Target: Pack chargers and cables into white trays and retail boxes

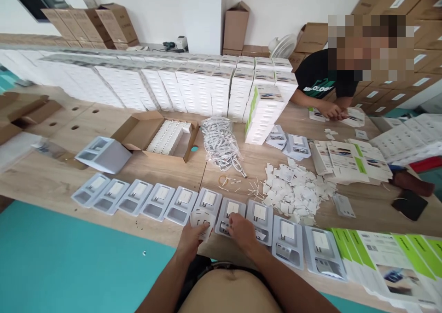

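Observation:
My left hand grips a small stack of white printed cards over the front end of a grey plastic tray. Just to the right, my right hand is at the neighbouring tray, its fingers drawn together near the front compartment. Whatever lies between those fingers is too small to make out. Several similar trays stand in a row along the table's near edge, each with a white block, such as the one in the leftmost tray. Trays at the right also hold a card or packet in front.
Beyond the row lie a heap of white paper pieces, bagged white cables and an open carton of white blocks. White boxes form a wall behind. Printed green-and-white sleeves lie right. Across the table, a person handles a box.

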Demonstrator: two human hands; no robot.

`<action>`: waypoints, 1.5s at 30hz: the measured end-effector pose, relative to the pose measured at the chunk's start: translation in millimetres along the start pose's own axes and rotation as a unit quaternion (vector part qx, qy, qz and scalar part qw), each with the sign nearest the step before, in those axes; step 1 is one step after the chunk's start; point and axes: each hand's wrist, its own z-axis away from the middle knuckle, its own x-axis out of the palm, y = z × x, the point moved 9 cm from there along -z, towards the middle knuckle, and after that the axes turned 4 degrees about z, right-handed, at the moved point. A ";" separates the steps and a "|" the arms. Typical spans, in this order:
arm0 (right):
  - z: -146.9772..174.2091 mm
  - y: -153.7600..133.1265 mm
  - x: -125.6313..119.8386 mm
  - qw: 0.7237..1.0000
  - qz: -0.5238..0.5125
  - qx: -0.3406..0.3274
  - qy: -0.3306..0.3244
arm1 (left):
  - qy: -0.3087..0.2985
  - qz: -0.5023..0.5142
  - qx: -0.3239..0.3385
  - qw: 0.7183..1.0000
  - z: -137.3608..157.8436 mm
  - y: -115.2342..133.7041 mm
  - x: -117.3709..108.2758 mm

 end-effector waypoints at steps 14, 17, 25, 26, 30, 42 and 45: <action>-8.5 -70.6 -9.8 0.956 -0.294 -0.003 0.010 | -0.036 0.043 -0.045 0.997 -3.0 25.0 -24.1; 3.9 -94.1 -23.2 0.967 -0.234 -0.068 0.079 | -0.044 0.026 -0.055 0.997 -5.4 36.2 -36.2; 19.3 -144.5 7.5 0.980 -0.095 -0.174 0.036 | -0.137 -0.074 -0.007 0.988 -5.7 69.4 -30.1; 16.6 -139.3 5.4 0.983 -0.112 -0.139 0.050 | -0.149 -0.087 -0.003 0.985 -5.2 71.9 -28.9; 15.0 -125.9 -5.6 0.977 -0.172 -0.076 0.105 | -0.202 -0.115 -0.002 0.973 1.6 78.4 -20.4; 18.5 -85.9 10.5 0.906 -0.419 -0.013 -0.059 | -0.164 -0.145 0.002 0.976 32.2 56.9 5.0; 22.7 -77.4 13.1 0.903 -0.418 -0.017 -0.099 | -0.136 -0.151 -0.002 0.979 39.1 47.6 9.3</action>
